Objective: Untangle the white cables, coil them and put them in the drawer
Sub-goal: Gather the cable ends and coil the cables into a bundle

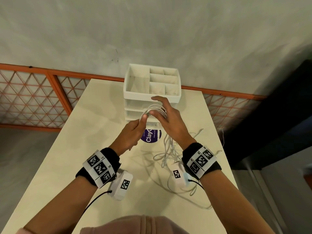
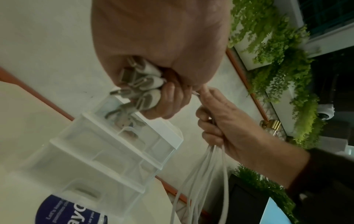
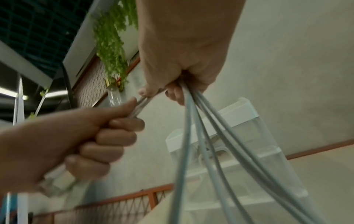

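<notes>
Fingers [image 1: 143,118] around white cables [image 1: 156,108]

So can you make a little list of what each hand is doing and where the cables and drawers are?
left hand: grips the plug ends of the white cables
right hand: fingers curled around the cable strands
cables: held above the table; loose lengths trail down onto it
drawer unit: at the table's far end, behind the hands
purple sticker: under the hands

White cables [image 1: 156,109] arch between both grips, connector ends bunched in the left, strands trailing below the right; drawers [image 1: 135,114] just beyond.
</notes>
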Available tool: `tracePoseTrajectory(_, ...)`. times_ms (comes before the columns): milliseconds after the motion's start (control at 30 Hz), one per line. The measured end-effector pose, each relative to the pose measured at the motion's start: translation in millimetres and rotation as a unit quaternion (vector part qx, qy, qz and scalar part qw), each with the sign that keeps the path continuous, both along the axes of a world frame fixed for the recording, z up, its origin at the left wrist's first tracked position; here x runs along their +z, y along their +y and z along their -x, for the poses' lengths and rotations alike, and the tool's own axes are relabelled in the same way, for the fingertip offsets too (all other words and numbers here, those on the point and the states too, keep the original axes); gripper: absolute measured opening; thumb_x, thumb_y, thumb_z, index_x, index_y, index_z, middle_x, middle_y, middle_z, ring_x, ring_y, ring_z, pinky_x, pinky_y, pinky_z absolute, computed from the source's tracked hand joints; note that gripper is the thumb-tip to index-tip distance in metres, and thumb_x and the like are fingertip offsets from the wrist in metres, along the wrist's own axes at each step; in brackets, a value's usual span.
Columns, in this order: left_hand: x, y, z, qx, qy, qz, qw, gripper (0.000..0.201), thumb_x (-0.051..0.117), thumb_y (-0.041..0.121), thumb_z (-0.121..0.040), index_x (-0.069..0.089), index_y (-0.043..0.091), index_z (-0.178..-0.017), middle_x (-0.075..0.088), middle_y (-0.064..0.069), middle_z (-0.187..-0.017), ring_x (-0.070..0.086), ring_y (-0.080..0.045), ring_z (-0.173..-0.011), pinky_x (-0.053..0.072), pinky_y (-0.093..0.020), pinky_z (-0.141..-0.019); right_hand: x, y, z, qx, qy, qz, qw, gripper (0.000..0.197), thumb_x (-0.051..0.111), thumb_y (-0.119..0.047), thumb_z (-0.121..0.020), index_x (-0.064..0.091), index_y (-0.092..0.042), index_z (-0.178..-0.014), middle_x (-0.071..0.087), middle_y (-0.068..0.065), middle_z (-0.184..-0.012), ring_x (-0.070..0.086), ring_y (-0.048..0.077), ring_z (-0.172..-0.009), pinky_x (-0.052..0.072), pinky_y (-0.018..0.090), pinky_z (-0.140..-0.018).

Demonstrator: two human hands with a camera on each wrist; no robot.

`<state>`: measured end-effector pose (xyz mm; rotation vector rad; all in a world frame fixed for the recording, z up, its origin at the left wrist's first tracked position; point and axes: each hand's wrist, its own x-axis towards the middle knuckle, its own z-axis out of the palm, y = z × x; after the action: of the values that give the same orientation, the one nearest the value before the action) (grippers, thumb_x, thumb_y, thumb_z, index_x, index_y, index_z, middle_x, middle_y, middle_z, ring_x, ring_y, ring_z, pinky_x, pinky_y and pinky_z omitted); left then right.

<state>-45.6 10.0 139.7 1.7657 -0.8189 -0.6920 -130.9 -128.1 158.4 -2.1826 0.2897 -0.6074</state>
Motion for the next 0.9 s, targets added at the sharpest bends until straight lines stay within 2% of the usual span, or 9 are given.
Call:
tracePoseTrajectory(100, 6.1, 1.9, -3.2, -0.001, 0.005, -0.009, 1.000, 0.053, 0.028, 0.061, -0.093, 0.033, 0.023, -0.057, 0.026, 0.008, -0.052, 0.023, -0.011, -0.042, 0.022, -0.021, -0.041, -8.0, -6.9, 1.8, -0.010, 0.001, 0.114, 0.993, 0.043, 0.049, -0.036, -0.096, 0.042, -0.035, -0.139, 0.059, 0.002, -0.100, 0.057, 0.009, -0.088, 0.045, 0.016, -0.083)
tracePoseTrajectory(200, 16.6, 3.8, -4.7, 0.020, -0.017, 0.009, 1.000, 0.057, 0.029, 0.053, -0.097, 0.052, 0.019, -0.057, 0.030, 0.010, -0.045, 0.027, -0.007, -0.039, 0.024, -0.021, -0.041, -18.6, -8.4, 0.8, -0.037, -0.009, 0.141, 0.989, 0.034, 0.053, -0.030, -0.094, 0.058, -0.016, -0.125, 0.058, 0.006, -0.093, 0.057, 0.012, -0.082, 0.049, 0.028, -0.080)
tracePoseTrajectory(267, 23.9, 3.3, -3.3, 0.046, -0.042, 0.029, 0.998, 0.046, 0.031, 0.044, -0.100, 0.048, 0.012, -0.072, 0.042, 0.010, -0.037, 0.039, -0.004, -0.035, 0.028, -0.021, -0.042, -22.3, -3.9, -3.1, -0.057, 0.028, 0.121, 0.991, 0.029, 0.050, -0.030, -0.096, 0.058, -0.006, -0.109, 0.064, 0.008, -0.086, 0.062, 0.021, -0.077, 0.051, 0.041, -0.075)
tracePoseTrajectory(333, 25.6, 0.7, -4.3, 0.063, -0.074, 0.034, 0.995, 0.048, 0.031, 0.040, -0.101, 0.051, 0.014, -0.065, 0.050, 0.019, -0.039, 0.047, 0.002, -0.038, 0.031, -0.015, -0.041, -23.2, 3.1, -6.4, -0.063, 0.070, 0.087, 0.992, 0.029, 0.042, -0.033, -0.099, 0.051, -0.006, -0.101, 0.061, 0.003, -0.068, 0.061, 0.025, -0.063, 0.053, 0.045, -0.067)
tracePoseTrajectory(433, 19.4, 0.1, -10.0, 0.085, -0.084, 0.056, 0.991, 0.045, 0.032, 0.041, -0.100, 0.058, 0.018, -0.073, 0.050, 0.014, -0.041, 0.045, -0.002, -0.040, 0.034, -0.016, -0.041, -24.0, 9.8, -6.0, -0.016, 0.083, -0.061, 0.995, 0.027, 0.035, -0.033, -0.101, 0.051, -0.012, -0.097, 0.045, -0.009, -0.060, 0.054, 0.016, -0.051, 0.054, 0.048, -0.067)
tracePoseTrajectory(600, 7.0, 1.6, -10.5, 0.053, -0.076, 0.069, 0.993, 0.035, 0.030, 0.039, -0.101, 0.057, 0.020, -0.089, 0.046, 0.013, -0.043, 0.044, 0.001, -0.041, 0.036, -0.016, -0.045, -17.3, 13.9, -8.7, -0.043, 0.035, -0.130, 0.990, 0.033, 0.033, -0.028, -0.103, 0.060, -0.010, -0.103, 0.051, -0.022, -0.050, 0.042, 0.001, -0.044, 0.035, 0.019, -0.053)
tracePoseTrajectory(700, -3.6, -4.9, -4.8, -0.005, -0.044, 0.080, 0.996, 0.030, 0.031, 0.035, -0.101, 0.051, 0.013, -0.097, 0.040, 0.013, -0.046, 0.036, -0.002, -0.041, 0.031, -0.011, -0.043, -8.7, 17.0, -15.6, -0.062, -0.003, -0.184, 0.981, 0.032, 0.035, -0.027, -0.102, 0.063, -0.012, -0.096, 0.047, -0.016, -0.050, 0.037, 0.003, -0.041, 0.032, 0.018, -0.047)
tracePoseTrajectory(833, -11.5, -13.8, -0.9, -0.024, -0.001, 0.078, 0.997, 0.026, 0.031, 0.032, -0.101, 0.048, 0.021, -0.085, 0.041, 0.007, -0.068, 0.036, -0.001, -0.041, 0.029, -0.014, -0.042, -4.1, 17.5, -20.4, -0.090, -0.014, -0.160, 0.983, 0.030, 0.039, -0.025, -0.101, 0.066, -0.012, -0.101, 0.057, 0.012, -0.094, 0.058, 0.016, -0.081, 0.047, 0.019, -0.074)
tracePoseTrajectory(900, -10.7, -16.7, 1.8, -0.030, 0.016, 0.076, 0.997, 0.024, 0.031, 0.029, -0.102, 0.049, 0.020, -0.087, 0.043, 0.009, -0.063, 0.037, 0.000, -0.037, 0.029, -0.011, -0.040, -2.7, 16.6, -21.8, -0.086, -0.017, -0.166, 0.982, 0.033, 0.040, -0.024, -0.101, 0.067, -0.006, -0.107, 0.058, 0.016, -0.106, 0.058, 0.022, -0.101, 0.046, 0.009, -0.073)
